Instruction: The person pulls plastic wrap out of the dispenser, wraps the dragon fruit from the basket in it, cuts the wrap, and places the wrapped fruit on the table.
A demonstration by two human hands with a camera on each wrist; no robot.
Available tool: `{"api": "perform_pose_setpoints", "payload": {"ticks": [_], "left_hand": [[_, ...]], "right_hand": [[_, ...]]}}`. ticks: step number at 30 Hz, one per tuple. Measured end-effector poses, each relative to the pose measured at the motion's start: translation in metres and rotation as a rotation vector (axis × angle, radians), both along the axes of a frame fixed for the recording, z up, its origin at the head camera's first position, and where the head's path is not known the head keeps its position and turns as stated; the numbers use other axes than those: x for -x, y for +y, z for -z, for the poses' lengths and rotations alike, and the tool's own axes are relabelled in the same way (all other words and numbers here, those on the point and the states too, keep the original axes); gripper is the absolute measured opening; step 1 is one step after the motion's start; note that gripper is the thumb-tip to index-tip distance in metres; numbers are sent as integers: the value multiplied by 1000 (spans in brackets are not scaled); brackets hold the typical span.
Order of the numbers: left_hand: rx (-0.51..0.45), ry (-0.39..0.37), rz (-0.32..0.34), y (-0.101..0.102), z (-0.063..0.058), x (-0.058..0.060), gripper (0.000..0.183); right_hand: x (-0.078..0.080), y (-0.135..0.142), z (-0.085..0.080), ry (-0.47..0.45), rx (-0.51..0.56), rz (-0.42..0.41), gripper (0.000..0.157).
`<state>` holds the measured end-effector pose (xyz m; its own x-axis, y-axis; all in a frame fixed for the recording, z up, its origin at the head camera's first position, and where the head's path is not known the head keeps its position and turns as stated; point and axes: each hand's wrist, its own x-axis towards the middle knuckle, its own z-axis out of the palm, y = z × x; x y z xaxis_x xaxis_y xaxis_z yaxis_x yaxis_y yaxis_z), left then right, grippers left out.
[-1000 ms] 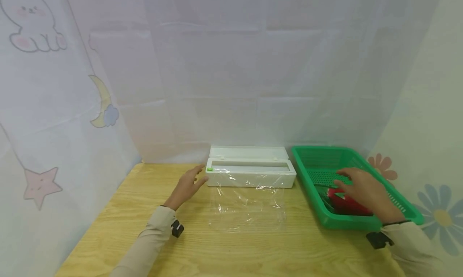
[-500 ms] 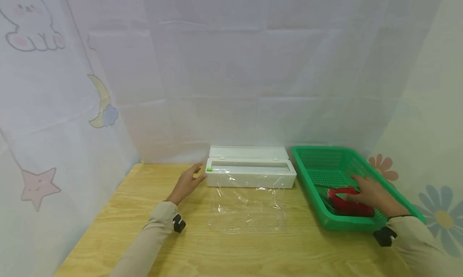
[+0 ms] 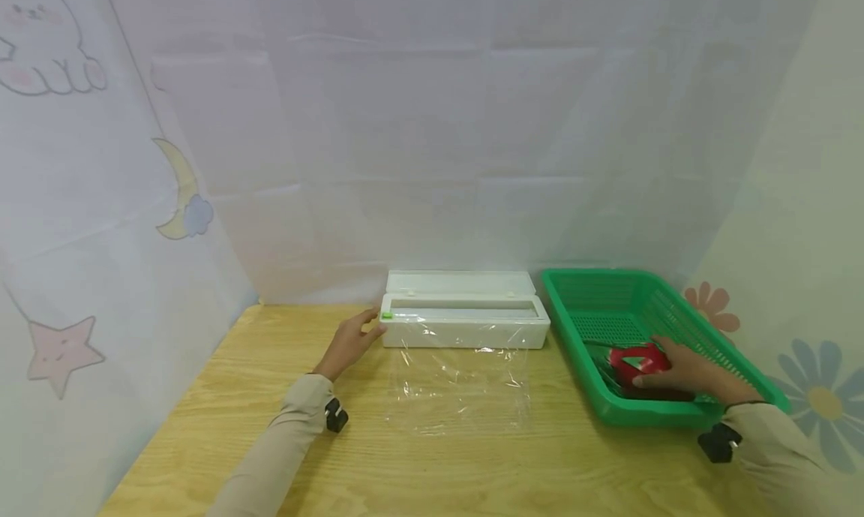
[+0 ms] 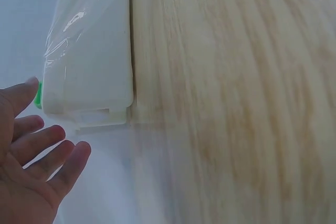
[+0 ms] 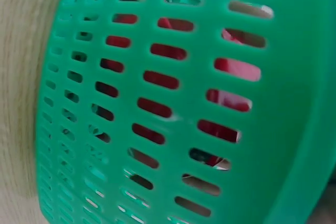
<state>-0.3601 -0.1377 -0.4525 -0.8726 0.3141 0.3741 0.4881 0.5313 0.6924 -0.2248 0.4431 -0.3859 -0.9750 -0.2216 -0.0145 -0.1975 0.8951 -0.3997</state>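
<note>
Head view: glossy red packet [image 3: 653, 358] between right hand [image 3: 695, 372] thumb and half-curled fingers could slip if pinched loosely; left hand [image 3: 347, 344], spread, holds nothing.

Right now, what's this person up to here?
The person's right hand grips a red object inside the green plastic basket. The open left hand is at the left end of the white cling-film dispenser, whose lid stands open. Clear film lies drawn out over the wooden table.
</note>
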Motion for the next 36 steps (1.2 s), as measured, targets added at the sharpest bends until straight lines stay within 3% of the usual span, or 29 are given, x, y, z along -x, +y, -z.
{"api": "perform_pose_setpoints", "payload": {"ticks": [5, 11, 17, 27, 36], "left_hand": [[13, -11, -37, 3, 1, -5, 48], [63, -8, -96, 7, 0, -13, 43], [67, -5, -109, 8, 4, -16, 51], [73, -16, -82, 8, 8, -18, 54], [14, 56, -34, 12, 10, -16, 48]], "right_hand": [[-1, -2, 2, 26, 18, 0, 83], [0, -4, -2, 9, 20, 27, 85], [-2, -4, 0, 20, 14, 30, 86], [-5, -7, 4, 66, -7, 52, 85], [-10, -4, 1, 133, -25, 99, 86]]}}
